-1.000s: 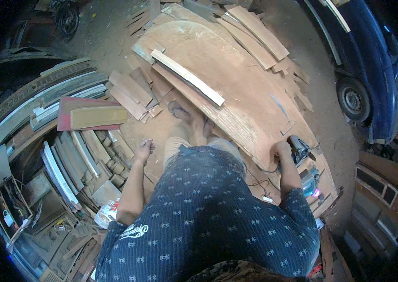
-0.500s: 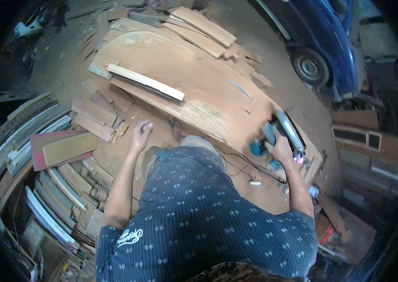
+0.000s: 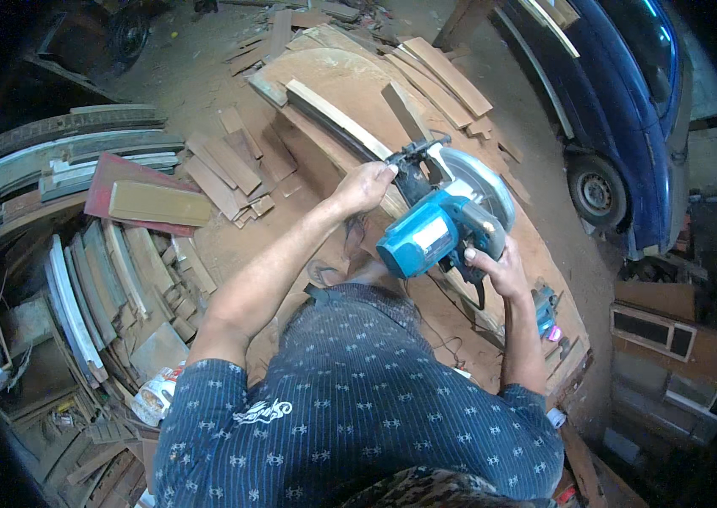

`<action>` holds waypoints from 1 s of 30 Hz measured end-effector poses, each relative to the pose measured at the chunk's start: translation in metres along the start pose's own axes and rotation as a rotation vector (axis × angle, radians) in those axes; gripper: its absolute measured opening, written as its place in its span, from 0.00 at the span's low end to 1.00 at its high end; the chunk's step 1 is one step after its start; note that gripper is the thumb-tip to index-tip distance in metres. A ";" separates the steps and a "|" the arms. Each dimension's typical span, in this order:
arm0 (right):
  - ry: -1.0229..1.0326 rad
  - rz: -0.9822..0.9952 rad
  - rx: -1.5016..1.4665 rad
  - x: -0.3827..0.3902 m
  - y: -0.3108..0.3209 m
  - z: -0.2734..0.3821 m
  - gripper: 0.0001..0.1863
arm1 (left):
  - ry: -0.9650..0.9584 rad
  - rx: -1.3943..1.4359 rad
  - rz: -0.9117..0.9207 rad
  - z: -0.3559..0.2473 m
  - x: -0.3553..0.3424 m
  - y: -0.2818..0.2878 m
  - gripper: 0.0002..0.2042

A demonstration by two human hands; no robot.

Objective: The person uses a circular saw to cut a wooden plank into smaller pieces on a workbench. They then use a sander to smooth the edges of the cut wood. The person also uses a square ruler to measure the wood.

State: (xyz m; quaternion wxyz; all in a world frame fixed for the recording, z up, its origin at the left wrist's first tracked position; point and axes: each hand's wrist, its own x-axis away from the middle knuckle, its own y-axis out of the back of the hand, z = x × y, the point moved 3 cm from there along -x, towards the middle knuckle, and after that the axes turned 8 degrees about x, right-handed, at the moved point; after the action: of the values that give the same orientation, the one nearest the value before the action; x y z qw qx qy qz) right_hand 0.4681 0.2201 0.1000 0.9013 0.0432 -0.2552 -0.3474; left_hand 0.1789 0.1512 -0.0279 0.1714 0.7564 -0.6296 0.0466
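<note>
A teal and silver circular saw (image 3: 422, 239) is raised over a long wooden work board (image 3: 312, 63). My right hand (image 3: 494, 269) is wrapped round its rear handle, thumb near the trigger. My left hand (image 3: 368, 184) grips the black front part of the saw's base. Behind the saw, a pale wooden batten (image 3: 333, 117) lies along the board's near edge, and another short piece of timber (image 3: 405, 110) shows just beyond the saw. A second teal power tool (image 3: 545, 313) lies at the board's right end, with cords hanging below.
Stacked planks and mouldings (image 3: 108, 279) fill the left, with red and tan panels (image 3: 159, 203) on them. Offcuts (image 3: 227, 173) cover the floor beside the board. A blue vehicle (image 3: 629, 127) stands at the right, above leaning panels and a framed piece (image 3: 650, 334).
My right hand has lifted the saw from the board's right end and brought it inward and up. My left hand has risen from beside my body and taken hold of its front.
</note>
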 end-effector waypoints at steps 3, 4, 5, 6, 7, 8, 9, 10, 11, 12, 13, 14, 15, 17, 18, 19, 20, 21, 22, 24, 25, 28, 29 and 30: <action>-0.001 0.024 -0.112 -0.019 -0.012 -0.031 0.28 | -0.102 -0.121 -0.137 -0.018 0.010 0.015 0.28; 0.006 -0.027 -0.093 -0.017 -0.014 -0.036 0.30 | -0.082 -0.125 -0.158 -0.017 0.014 0.013 0.27; 0.025 -0.017 -0.073 -0.020 -0.015 -0.034 0.31 | -0.071 -0.097 -0.156 -0.011 0.013 0.010 0.27; 0.025 -0.009 -0.052 -0.014 -0.018 -0.027 0.33 | -0.050 -0.060 -0.143 0.000 0.018 0.004 0.27; 0.025 -0.003 -0.032 -0.011 -0.021 -0.024 0.34 | -0.029 -0.023 -0.127 0.011 0.021 -0.003 0.27; 0.025 -0.001 0.011 -0.010 -0.020 -0.029 0.35 | -0.060 0.033 -0.120 0.021 0.025 -0.009 0.26; -0.003 0.011 0.041 -0.009 -0.016 -0.034 0.34 | -0.017 0.115 -0.120 0.027 0.024 -0.018 0.25; -0.031 0.023 0.070 -0.008 -0.013 -0.039 0.34 | 0.026 0.196 -0.119 0.033 0.023 -0.029 0.24; -0.060 0.033 0.099 -0.006 -0.012 -0.043 0.33 | 0.070 0.275 -0.117 0.040 0.022 -0.038 0.23; 0.011 -0.021 0.155 -0.007 -0.013 -0.051 0.33 | 0.252 0.261 0.026 0.049 0.012 -0.041 0.19; 0.006 -0.021 0.187 -0.006 -0.012 -0.060 0.32 | 0.280 0.368 0.035 0.058 0.008 -0.048 0.18; 0.001 -0.021 0.219 -0.005 -0.010 -0.068 0.32 | 0.308 0.474 0.045 0.067 0.003 -0.058 0.17; -0.002 -0.031 0.240 -0.012 -0.009 -0.071 0.32 | 0.339 0.576 0.056 0.070 0.001 -0.066 0.17; 0.008 -0.061 0.286 -0.008 -0.014 -0.088 0.31 | 0.301 0.638 -0.052 0.075 -0.005 -0.072 0.22; 0.019 -0.064 0.314 -0.014 -0.016 -0.085 0.31 | 0.269 0.573 -0.052 0.077 -0.010 -0.074 0.23; 0.029 -0.068 0.341 -0.020 -0.017 -0.086 0.30 | 0.237 0.508 -0.049 0.078 -0.016 -0.076 0.24; 0.052 -0.133 0.359 -0.025 -0.018 -0.099 0.29 | 0.247 0.457 -0.001 0.083 -0.025 -0.076 0.24; 0.052 -0.122 0.391 -0.032 -0.018 -0.108 0.28 | 0.262 0.410 0.043 0.095 -0.037 -0.075 0.25; 0.053 -0.116 0.422 -0.039 -0.018 -0.116 0.28 | 0.273 0.362 0.091 0.106 -0.047 -0.075 0.26; 0.019 -0.126 0.510 -0.047 -0.024 -0.108 0.25 | 0.235 0.364 0.102 0.129 -0.059 -0.081 0.24; 0.041 -0.129 0.524 -0.051 -0.024 -0.114 0.25 | 0.208 0.366 0.110 0.143 -0.069 -0.088 0.24; 0.071 -0.133 0.424 -0.071 -0.031 -0.115 0.24 | 0.389 0.312 0.151 0.158 -0.078 -0.089 0.20; 0.054 -0.105 0.452 -0.077 -0.032 -0.119 0.24 | 0.487 0.319 0.135 0.153 -0.077 -0.085 0.19; 0.044 -0.076 0.487 -0.081 -0.030 -0.120 0.24 | 0.502 0.320 0.091 0.158 -0.077 -0.085 0.19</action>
State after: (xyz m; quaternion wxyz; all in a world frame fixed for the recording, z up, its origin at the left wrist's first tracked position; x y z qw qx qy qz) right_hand 0.4578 0.2377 -0.0470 0.8559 0.2762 -0.3100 -0.3084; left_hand 0.2223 0.1856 -0.2149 0.1979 0.7097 -0.5854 0.3384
